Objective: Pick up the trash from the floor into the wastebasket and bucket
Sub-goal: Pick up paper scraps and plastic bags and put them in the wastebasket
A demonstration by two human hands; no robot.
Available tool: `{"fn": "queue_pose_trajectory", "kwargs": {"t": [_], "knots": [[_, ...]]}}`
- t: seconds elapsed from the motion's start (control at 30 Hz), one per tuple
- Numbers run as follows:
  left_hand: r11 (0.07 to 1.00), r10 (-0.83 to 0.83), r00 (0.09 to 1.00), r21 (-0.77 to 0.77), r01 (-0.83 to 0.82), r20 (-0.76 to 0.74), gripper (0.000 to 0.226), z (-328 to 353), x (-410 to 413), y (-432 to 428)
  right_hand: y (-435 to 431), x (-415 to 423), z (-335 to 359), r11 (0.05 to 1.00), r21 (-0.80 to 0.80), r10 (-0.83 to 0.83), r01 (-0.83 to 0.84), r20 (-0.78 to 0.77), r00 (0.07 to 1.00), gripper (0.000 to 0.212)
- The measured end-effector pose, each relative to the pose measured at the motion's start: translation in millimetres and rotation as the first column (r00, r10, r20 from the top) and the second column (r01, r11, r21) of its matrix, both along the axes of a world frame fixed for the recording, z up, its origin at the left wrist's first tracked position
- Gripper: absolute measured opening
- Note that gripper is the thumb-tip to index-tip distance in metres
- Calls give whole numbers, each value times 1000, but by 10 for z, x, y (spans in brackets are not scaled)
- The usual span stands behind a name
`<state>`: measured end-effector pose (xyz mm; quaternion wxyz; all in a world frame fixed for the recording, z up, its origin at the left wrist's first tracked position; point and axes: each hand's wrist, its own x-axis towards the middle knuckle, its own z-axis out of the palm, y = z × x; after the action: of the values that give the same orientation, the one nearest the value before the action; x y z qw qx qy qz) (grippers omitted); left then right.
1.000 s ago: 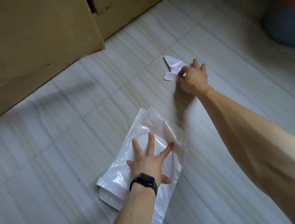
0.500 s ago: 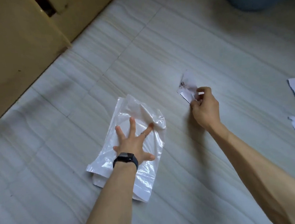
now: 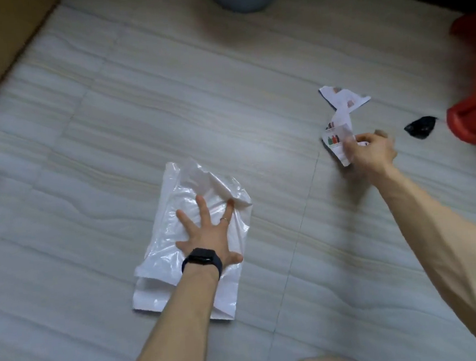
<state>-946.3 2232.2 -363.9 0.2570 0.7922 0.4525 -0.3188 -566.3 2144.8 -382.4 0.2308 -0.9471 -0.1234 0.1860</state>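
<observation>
— What is the right hand [image 3: 371, 152] doing?
— It pinches a torn paper scrap [image 3: 337, 141] down by the floor [image 3: 85, 135]. Another paper piece [image 3: 344, 99] lies just beyond it, and a black scrap [image 3: 420, 127] lies near a red plastic thing [image 3: 474, 124].
— Is the paper hard to lift?
— I think not. It looks very light and thin. It bends and can rip, so a soft pinch at an edge is enough.
— And the left hand [image 3: 204, 234]?
— It is flat and wide, fingers spread, pressing on the white plastic bag [image 3: 186, 190] on the floor. It does not hold it.
— How will the bag feel?
— Light, soft and slippery, I guess. It crinkles. Best to bunch it up in a fist or grab the loose top edge.
— Can you read anything?
— No. The paper has small red and green pictures, but the words are too blurry. The bag has no writing that I can see.
</observation>
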Motion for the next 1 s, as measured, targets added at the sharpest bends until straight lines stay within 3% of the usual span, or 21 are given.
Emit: {"fn": "queue_pose_trajectory", "kwargs": {"t": [0.1, 0.23, 0.3, 0.4, 0.57, 0.77, 0.87, 1.0], "knots": [[1000, 1, 1000, 3, -1, 6, 124, -26, 20, 11, 4, 103, -64, 988, -141, 63, -68, -43, 997, 37], [1000, -4, 1000, 14, 4, 10, 125, -11, 10, 50, 28, -187, -131, 969, -146, 200, -198, -4, 980, 28], [1000, -7, 1000, 16, 6, 19, 125, -1, 14, 48, -87, -565, -72, 949, -135, 287, -284, 2, 958, 35], [1000, 16, 1000, 0, -16, 26, 126, -18, 1, 63, -721, -1262, 18, 937, -83, 339, -339, -8, 941, 33], [1000, 16, 999, -4, -15, 52, 126, 6, 9, 124, -1853, -2343, -34, 961, -5, 273, -275, -114, 955, 26], [1000, -15, 998, 25, 13, 66, 122, 0, 33, 128, -1753, -2122, -83, 917, -3, 397, -400, -114, 911, 21], [999, 9, 998, 46, -12, 65, 103, 35, -4, 0, -1706, -2117, -98, 920, -9, 389, -393, -120, 913, 19], [970, -97, 983, 236, 57, 159, 51, 101, -202, -446, -1667, -2189, -129, 928, -24, 368, -371, -75, 927, 9]]}}
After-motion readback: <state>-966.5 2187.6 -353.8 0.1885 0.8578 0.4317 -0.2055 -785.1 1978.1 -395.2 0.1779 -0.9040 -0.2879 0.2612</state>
